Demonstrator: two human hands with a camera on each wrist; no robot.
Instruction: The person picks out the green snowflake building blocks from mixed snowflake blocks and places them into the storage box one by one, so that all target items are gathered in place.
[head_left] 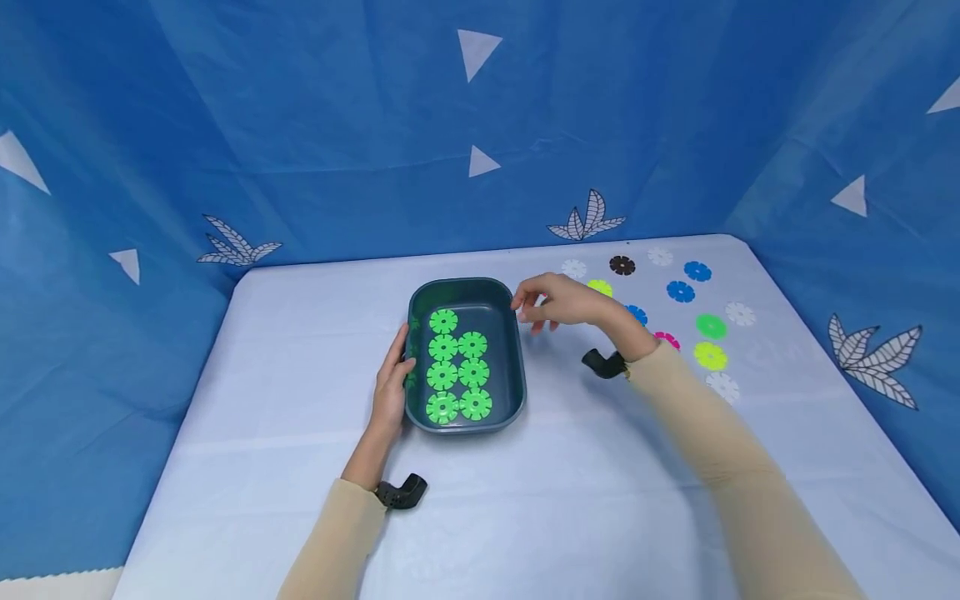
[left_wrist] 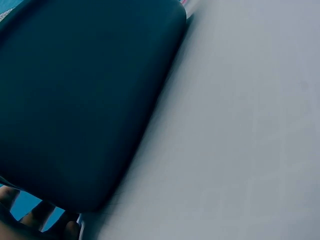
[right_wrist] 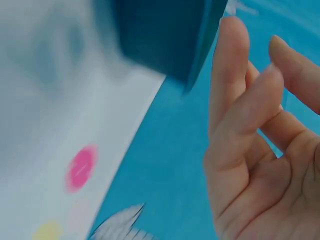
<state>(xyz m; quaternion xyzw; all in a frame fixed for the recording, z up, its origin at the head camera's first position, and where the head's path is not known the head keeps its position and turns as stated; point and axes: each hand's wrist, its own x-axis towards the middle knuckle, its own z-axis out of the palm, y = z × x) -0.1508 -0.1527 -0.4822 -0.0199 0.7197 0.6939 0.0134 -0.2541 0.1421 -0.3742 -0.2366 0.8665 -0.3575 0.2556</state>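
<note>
A dark teal plastic tray [head_left: 504,400] sits in the middle of the table, with several green notched snowflake discs [head_left: 473,372] lying flat inside in two columns. My left hand [head_left: 390,387] grips the tray's left side, thumb over the rim and fingers along the outer wall. In the left wrist view the tray's outside [left_wrist: 90,100] fills much of the frame, fingertips at its end. Just beyond the upper right rim, my right hand [head_left: 558,298] hovers with loosely bent fingers. Its palm and fingers [right_wrist: 230,75] show nothing held in the right wrist view.
Loose snowflake discs lie scattered on the right of the white-covered table: yellow [head_left: 710,356], blue [head_left: 680,291], green [head_left: 711,326], brown [head_left: 622,265], white [head_left: 722,387] and pink [head_left: 667,340]. A blue curtain [head_left: 360,150] surrounds the table's back and sides.
</note>
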